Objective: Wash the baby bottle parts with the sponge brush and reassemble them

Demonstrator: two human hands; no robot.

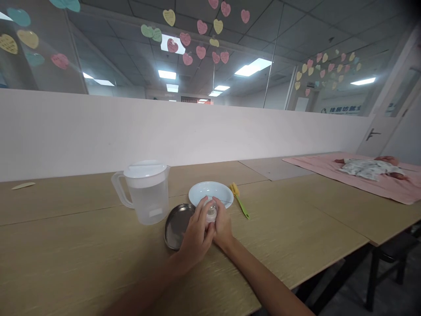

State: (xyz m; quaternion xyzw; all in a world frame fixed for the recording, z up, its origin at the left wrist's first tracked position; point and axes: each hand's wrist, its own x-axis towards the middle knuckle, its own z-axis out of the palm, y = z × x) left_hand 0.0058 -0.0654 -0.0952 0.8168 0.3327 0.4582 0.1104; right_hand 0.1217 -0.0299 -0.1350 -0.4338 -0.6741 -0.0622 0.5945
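Note:
Both my hands are wrapped around a small clear-and-white baby bottle (211,214), its domed top facing up toward me. My left hand (196,230) closes on it from the left, and my right hand (224,223) from the right. Most of the bottle's body is hidden by the fingers. Just beyond the hands sits a white bowl (210,188). A metal tray (177,226) lies beside my left hand, partly covered by it. To the right of the bowl rests a brush (241,204) with yellow bristles and a green handle.
A translucent lidded pitcher (148,193) stands left of the tray. On the right, a doll-like figure in patterned clothes (362,168) lies on a pink cloth (329,172). A thin pale strip (23,186) lies at the far left. A white wall (204,131) borders the table's back.

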